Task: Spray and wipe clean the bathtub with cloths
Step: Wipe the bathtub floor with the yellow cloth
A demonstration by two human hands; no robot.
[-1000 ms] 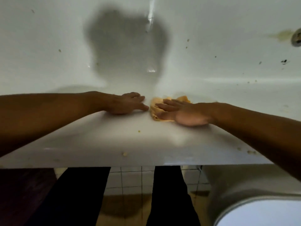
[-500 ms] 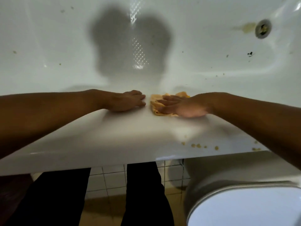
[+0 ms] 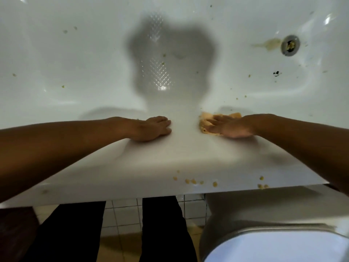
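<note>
Right hand (image 3: 232, 127): fingers straight, palm flat, pressing the orange cloth (image 3: 204, 118) down, not clutching it. Left hand (image 3: 153, 128): also flat and relaxed, holding nothing, braced on the bathtub rim (image 3: 170, 163).

Cloth sits bunched at the inner edge of the rim, where it rolls over into the tub, mostly under the right fingers. The two hands are apart, with bare rim between them.

Progress, my read: early to middle.
- Rim between and around the hands looks clean.
- A row of yellowish crumbs (image 3: 192, 181) lies along the near edge of the rim, well short of the cloth. Not yet wiped.
- Tub floor has scattered specks on both sides.
- A yellow-brown stain (image 3: 270, 44) runs into the drain (image 3: 290, 45), and there is debris in the drain itself.
- A dark speck (image 3: 276, 73) sits below the drain.

So the inside of the tub looks untouched and most of the job is left.

No spray bottle in view; cannot tell whether the surface has been sprayed. Only one cloth visible.

Toilet (image 3: 283, 242) is just right of the person's legs.
</note>
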